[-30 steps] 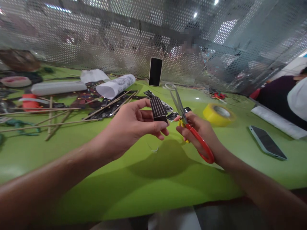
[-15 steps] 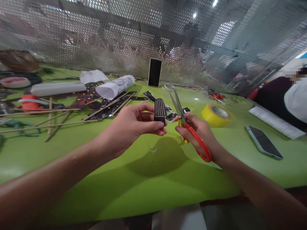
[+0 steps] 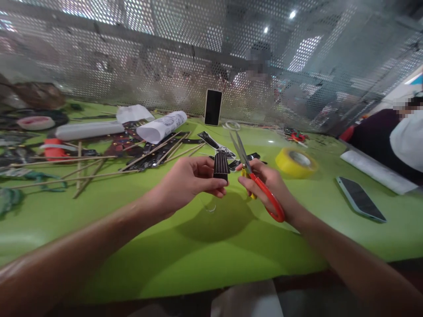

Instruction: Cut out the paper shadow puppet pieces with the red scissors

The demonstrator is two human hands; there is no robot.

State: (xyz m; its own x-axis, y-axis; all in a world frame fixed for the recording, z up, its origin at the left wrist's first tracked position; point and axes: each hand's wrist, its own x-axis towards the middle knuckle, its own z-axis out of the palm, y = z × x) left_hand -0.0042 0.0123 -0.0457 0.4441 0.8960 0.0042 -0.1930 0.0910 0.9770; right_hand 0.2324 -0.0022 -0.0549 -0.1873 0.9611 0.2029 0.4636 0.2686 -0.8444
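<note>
Between the thumb and fingers of my left hand (image 3: pixel 188 182) is a small black piece with pale stripes (image 3: pixel 221 165), held above the green table. My right hand (image 3: pixel 271 185) is closed on scissors (image 3: pixel 267 193) with red handles, and their blades point up and away, slightly parted. Yellow-handled pliers or a similar tool (image 3: pixel 245 173) also show at the fingers of my right hand, partly hidden. The blades are a short way right of the striped piece, not touching it. Black printed cut-outs (image 3: pixel 209 140) lie on the table behind the hands.
Wooden sticks (image 3: pixel 95 176), rolled paper (image 3: pixel 161 127) and dark pieces lie at the left. A dark-screened device (image 3: pixel 213 107) stands by the perforated screen. Yellow tape (image 3: pixel 296 163) and a phone (image 3: pixel 361 199) are at the right, near a seated person (image 3: pixel 376 136).
The view has shifted slightly, so table items appear lower and the left ones further right. The striped piece is lower and tilted differently in my left hand. Both hands keep their holds.
</note>
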